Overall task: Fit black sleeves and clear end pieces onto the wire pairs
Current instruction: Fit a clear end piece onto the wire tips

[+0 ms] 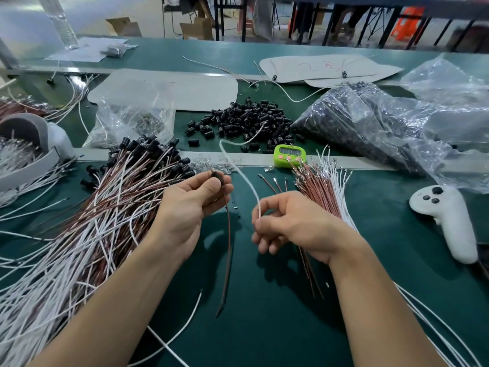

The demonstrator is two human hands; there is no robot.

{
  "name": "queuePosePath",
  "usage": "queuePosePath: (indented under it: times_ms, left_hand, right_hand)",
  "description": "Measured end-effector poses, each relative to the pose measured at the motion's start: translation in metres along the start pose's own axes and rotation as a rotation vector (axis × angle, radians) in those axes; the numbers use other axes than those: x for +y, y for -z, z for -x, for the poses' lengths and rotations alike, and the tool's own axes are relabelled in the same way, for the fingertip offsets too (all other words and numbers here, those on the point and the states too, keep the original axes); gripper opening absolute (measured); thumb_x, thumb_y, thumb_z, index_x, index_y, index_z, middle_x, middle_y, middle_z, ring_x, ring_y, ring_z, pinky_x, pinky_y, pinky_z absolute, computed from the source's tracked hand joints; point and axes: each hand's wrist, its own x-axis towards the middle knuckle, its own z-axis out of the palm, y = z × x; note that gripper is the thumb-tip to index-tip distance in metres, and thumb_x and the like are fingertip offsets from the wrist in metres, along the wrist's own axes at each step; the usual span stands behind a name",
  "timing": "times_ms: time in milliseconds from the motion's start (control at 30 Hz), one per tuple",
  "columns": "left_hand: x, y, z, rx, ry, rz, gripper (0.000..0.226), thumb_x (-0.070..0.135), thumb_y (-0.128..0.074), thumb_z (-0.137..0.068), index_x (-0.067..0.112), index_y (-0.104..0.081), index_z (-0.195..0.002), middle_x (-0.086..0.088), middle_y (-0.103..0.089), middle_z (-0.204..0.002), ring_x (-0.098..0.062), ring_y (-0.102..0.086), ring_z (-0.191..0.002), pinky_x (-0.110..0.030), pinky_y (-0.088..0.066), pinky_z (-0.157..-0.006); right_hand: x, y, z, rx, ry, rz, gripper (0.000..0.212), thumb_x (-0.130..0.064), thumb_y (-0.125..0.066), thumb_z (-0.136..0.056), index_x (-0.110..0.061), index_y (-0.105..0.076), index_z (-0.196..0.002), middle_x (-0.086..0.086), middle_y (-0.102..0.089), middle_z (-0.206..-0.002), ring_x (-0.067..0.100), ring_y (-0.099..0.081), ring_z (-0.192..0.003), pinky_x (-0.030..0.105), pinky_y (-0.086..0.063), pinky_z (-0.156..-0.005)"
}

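Observation:
My left hand (197, 198) pinches a black sleeve (214, 174) between thumb and fingers, and a brown wire (228, 239) hangs down from it. My right hand (287, 221) pinches a white wire (246, 181) that arcs up and away towards the loose black sleeves (246, 120) heaped on the green mat. Small clear end pieces (211, 162) lie scattered along the grey strip. A big pile of finished wire pairs (105, 207) with black sleeves lies to the left. Bare brown and white wires (322, 186) fan out to the right.
A green timer (289, 155) sits on the grey strip. Plastic bags (370, 123) of black parts lie at the right, another bag (132, 120) at the left. A white controller (447, 221) rests at the right, a white headset (31, 144) at the far left.

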Motion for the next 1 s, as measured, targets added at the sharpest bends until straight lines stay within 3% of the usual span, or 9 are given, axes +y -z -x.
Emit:
queuePosePath:
  times_ms: [267, 433, 533, 700, 1000]
  left_hand:
    - [-0.009, -0.011, 0.013, -0.131, -0.156, -0.541, 0.023, -0.007, -0.069, -0.089, 0.014, -0.077, -0.084, 0.002, -0.076, -0.076, -0.011, -0.07, -0.071, -0.017, -0.055, -0.069]
    - [-0.009, -0.009, 0.015, -0.13, -0.25, -0.689, 0.027, 0.0, -0.075, -0.087, 0.026, -0.078, -0.081, -0.003, -0.078, -0.083, -0.013, -0.066, -0.071, -0.028, -0.057, -0.076]
    - [-0.009, -0.008, 0.015, -0.128, -0.281, -0.709, 0.03, 0.002, -0.076, -0.087, 0.032, -0.078, -0.081, 0.0, -0.078, -0.084, -0.026, -0.073, -0.078, -0.035, -0.058, -0.081]
    - [-0.009, -0.007, 0.016, -0.142, -0.322, -0.717, 0.033, 0.002, -0.076, -0.087, 0.035, -0.08, -0.084, 0.008, -0.078, -0.081, -0.006, -0.067, -0.071, -0.022, -0.056, -0.075]
    - [-0.009, -0.007, 0.021, -0.129, -0.447, -0.743, 0.03, 0.0, -0.082, -0.08, 0.029, -0.081, -0.087, 0.015, -0.078, -0.083, -0.004, -0.075, -0.078, -0.017, -0.057, -0.075]
  right_hand:
    - [-0.003, -0.007, -0.013, 0.399, 0.193, -0.308, 0.022, 0.016, -0.053, -0.092, -0.006, -0.058, -0.09, 0.016, -0.07, -0.069, 0.018, -0.059, -0.047, 0.022, -0.041, -0.042]
    - [-0.002, -0.006, -0.012, 0.44, 0.232, -0.288, 0.017, 0.009, -0.063, -0.093, -0.005, -0.068, -0.084, 0.012, -0.071, -0.067, 0.017, -0.057, -0.045, 0.021, -0.039, -0.042]
    - [-0.001, -0.004, -0.013, 0.446, 0.252, -0.205, 0.02, 0.005, -0.063, -0.094, -0.007, -0.072, -0.082, 0.009, -0.07, -0.065, 0.015, -0.053, -0.044, 0.019, -0.036, -0.043]
    - [0.002, -0.006, -0.016, 0.422, 0.285, -0.111, 0.019, 0.001, -0.066, -0.094, -0.008, -0.075, -0.08, 0.009, -0.069, -0.062, 0.016, -0.051, -0.043, 0.017, -0.037, -0.043]
    - [0.003, -0.005, -0.016, 0.436, 0.316, -0.123, 0.014, 0.004, -0.066, -0.092, 0.002, -0.071, -0.079, 0.008, -0.066, -0.059, 0.014, -0.048, -0.04, 0.015, -0.036, -0.043]
